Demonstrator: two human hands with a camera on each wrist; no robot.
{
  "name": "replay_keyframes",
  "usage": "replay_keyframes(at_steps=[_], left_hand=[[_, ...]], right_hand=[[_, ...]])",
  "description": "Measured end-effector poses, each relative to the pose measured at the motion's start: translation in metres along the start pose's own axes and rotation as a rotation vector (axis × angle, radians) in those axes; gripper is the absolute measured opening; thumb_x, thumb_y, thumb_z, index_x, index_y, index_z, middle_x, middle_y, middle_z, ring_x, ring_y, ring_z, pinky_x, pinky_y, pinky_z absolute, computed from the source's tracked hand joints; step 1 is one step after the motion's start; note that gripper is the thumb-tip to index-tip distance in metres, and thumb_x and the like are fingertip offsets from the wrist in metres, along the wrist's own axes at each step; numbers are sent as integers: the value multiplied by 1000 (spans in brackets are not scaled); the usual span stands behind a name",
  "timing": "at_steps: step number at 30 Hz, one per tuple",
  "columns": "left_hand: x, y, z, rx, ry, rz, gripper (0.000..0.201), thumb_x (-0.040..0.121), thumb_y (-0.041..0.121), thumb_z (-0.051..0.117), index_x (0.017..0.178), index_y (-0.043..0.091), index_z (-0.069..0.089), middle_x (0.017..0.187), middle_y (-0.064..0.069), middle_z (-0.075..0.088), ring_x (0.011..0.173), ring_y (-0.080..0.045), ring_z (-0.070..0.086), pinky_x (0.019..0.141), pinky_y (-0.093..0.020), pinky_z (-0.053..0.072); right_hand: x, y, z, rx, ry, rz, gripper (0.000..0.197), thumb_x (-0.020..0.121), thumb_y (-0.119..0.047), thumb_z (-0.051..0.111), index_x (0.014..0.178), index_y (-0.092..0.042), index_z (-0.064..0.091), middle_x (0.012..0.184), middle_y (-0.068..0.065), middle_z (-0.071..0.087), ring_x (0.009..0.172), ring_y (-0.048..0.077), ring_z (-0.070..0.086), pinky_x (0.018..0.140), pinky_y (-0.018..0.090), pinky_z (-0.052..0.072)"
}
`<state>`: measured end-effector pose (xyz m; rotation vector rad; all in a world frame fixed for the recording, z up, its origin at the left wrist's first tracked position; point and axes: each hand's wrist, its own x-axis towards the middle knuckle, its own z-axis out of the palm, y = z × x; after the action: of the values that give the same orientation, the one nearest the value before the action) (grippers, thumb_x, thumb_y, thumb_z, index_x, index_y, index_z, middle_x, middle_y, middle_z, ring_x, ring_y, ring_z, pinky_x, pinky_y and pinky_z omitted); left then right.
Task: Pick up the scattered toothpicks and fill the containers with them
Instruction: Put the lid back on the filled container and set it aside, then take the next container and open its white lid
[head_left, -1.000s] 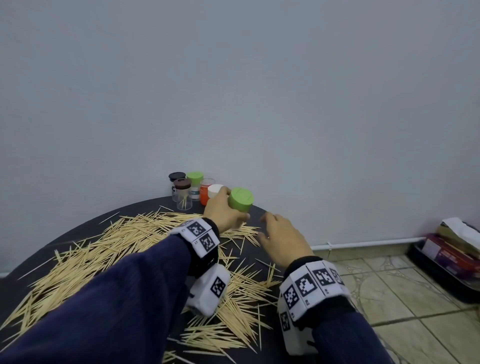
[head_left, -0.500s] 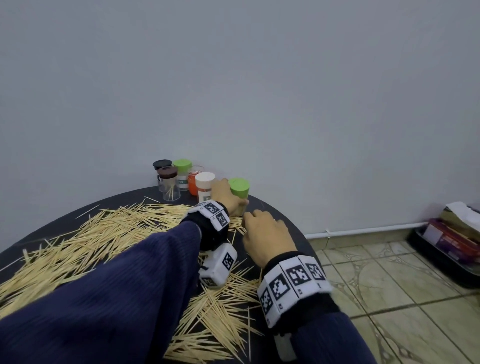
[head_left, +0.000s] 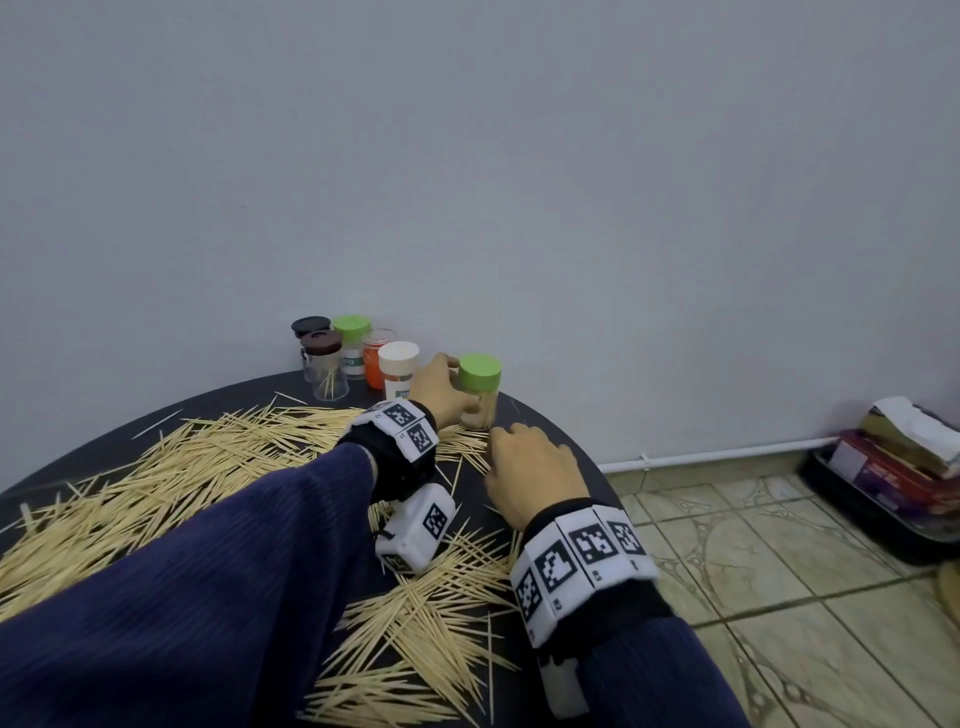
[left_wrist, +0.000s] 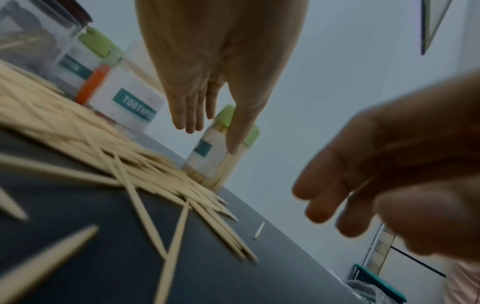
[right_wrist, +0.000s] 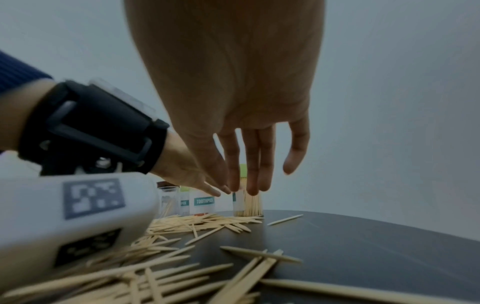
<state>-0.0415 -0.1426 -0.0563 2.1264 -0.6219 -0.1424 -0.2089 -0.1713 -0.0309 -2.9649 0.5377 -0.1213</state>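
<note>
Here the left hand (head_left: 439, 387) reaches to the green-lidded jar (head_left: 479, 391), which stands upright on the table (head_left: 561, 447), packed with toothpicks. In the left wrist view the thumb (left_wrist: 237, 131) lies against the jar's side just under the lid, and the other fingers (left_wrist: 188, 112) hang straight beside it; whether they touch it I cannot tell. The right hand (head_left: 530, 475) hovers low over the table, near the jar but apart from it, fingers loosely extended and holding nothing. Loose toothpicks (head_left: 171, 483) lie thickly over the dark round table. To the jar's left, 5 more jars (head_left: 358, 358) cluster by the grey wall (head_left: 519, 182). Right of the table is a tiled floor (head_left: 753, 561), with a tray of boxes (head_left: 893, 483) by the wall.
</note>
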Motion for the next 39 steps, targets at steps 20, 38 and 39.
replay_keyframes(at_steps=[20,38,39], left_hand=[[11,-23,-58,828,-13,308,57,92,16,53,144,11,30,147,-10,35,135,-30,28,107,-43,33],[-1,-13,-77,497,14,143,54,76,16,76,121,0,50,123,-17,51,113,-30,48,91,-34,39],[-4,-13,-80,459,35,139,55,75,16,76,121,2,49,123,-16,51,113,-29,48,89,-34,39]], right_hand=[[6,-9,6,-35,-8,-62,30,96,-13,42,125,-8,47,125,10,51,118,26,46,99,44,37],[1,-12,3,-40,-22,-116,31,95,-15,44,125,-8,49,128,10,51,119,26,46,102,44,36],[1,-13,2,-36,-19,-118,31,95,-15,44,125,-9,49,127,10,52,119,26,47,102,44,36]])
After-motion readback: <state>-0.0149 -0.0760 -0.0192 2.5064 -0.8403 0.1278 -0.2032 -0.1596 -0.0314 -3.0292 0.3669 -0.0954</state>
